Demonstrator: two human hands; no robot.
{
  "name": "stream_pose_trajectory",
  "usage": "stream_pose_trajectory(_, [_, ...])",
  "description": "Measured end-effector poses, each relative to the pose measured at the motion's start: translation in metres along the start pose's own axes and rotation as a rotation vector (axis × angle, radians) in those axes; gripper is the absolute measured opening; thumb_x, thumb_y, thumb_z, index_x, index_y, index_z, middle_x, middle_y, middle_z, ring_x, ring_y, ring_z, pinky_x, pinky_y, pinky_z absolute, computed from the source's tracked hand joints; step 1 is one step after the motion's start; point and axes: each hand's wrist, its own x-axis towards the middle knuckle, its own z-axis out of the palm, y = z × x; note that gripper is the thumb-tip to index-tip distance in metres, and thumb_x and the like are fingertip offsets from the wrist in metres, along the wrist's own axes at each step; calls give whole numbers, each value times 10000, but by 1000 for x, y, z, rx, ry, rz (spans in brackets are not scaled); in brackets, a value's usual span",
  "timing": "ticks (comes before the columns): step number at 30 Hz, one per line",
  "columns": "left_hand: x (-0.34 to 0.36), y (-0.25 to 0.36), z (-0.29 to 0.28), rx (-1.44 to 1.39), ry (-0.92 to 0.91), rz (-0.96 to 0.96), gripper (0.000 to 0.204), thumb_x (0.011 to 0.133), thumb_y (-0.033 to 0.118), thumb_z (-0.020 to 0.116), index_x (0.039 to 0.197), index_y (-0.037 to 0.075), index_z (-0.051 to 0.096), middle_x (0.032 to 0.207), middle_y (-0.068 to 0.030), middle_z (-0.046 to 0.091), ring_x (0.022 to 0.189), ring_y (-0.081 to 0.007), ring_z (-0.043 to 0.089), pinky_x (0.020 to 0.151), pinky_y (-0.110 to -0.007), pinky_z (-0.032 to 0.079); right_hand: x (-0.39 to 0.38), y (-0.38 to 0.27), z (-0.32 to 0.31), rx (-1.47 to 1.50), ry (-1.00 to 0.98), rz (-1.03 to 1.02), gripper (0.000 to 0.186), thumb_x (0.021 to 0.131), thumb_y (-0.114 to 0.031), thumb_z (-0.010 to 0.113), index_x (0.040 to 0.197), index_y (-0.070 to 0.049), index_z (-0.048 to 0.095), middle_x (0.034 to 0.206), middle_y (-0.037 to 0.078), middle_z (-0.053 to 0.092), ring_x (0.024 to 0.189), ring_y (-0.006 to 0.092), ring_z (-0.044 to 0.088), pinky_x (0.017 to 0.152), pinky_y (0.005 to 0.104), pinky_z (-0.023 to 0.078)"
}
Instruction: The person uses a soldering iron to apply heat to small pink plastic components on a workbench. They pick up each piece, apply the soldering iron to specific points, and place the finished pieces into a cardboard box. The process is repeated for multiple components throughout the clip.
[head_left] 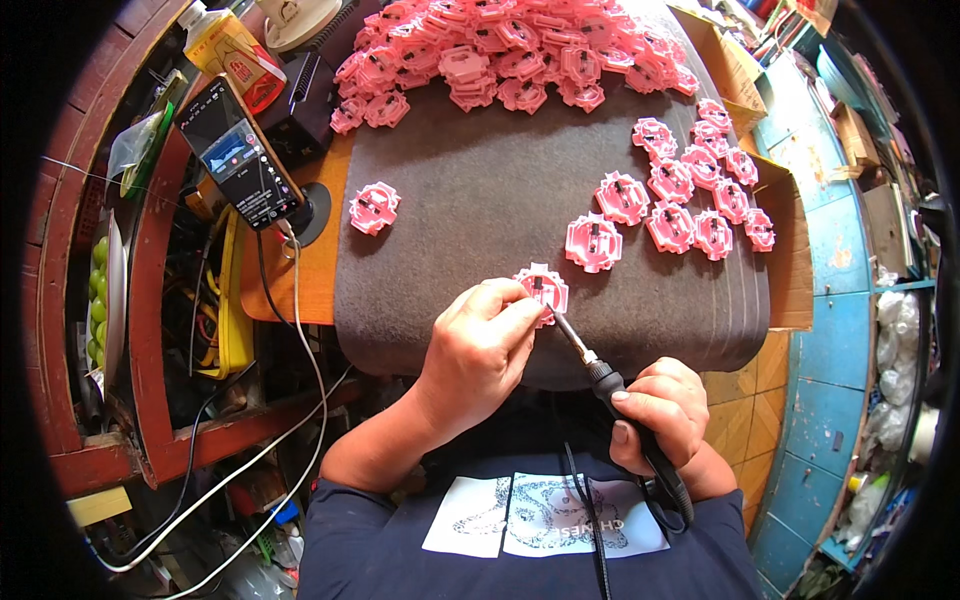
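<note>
Near the front edge of the dark mat [450, 220] lies a pink plastic part [545, 284] with a small black piece and metal bits in it. My left hand [478, 335] is closed in a pinch at its left side; what the fingertips grip is too small to make out. In my right hand [662, 415] is a soldering iron [605, 380], held by its black handle. Its metal tip points up and left and meets the pink part close to my left fingertips. Just beyond sits another pink part [593, 243], apart from both hands.
A large heap of pink parts [520, 50] covers the mat's far end. Several more lie spread at the right, and a single pink part [373, 207] is at the left. A phone [238, 150] stands left with a white cable [318, 370]. Cardboard boxes [790, 240] flank the right side.
</note>
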Motion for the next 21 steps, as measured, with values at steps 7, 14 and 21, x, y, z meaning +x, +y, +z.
stream_pose_trajectory(7, [0, 0, 0, 15, 0, 9, 226, 814, -67, 778, 1022, 12, 741, 1030, -141, 702, 910, -328, 731, 804, -396, 594, -1, -2, -1, -1, -1, 7, 215, 852, -93, 753, 1033, 1, 682, 732, 78, 650, 556, 227, 577, 525, 361, 444])
stream_pose_trajectory(14, [0, 0, 0, 24, -2, 10, 224, 816, -67, 776, 1021, 14, 739, 1028, -141, 700, 904, -328, 729, 802, -398, 594, -1, -1, -2, -5, -12, -1, 208, 856, -89, 750, 1029, 4, 683, 733, 79, 654, 560, 227, 581, 524, 359, 441])
stream_pose_trajectory(21, [0, 2, 1, 26, -6, 9, 228, 814, -65, 766, 1027, 11, 738, 1031, -140, 698, 909, -330, 723, 814, -405, 589, 1, -2, -2, -2, -15, 2, 194, 863, -82, 743, 1023, 7, 679, 733, 80, 654, 560, 229, 582, 527, 360, 441])
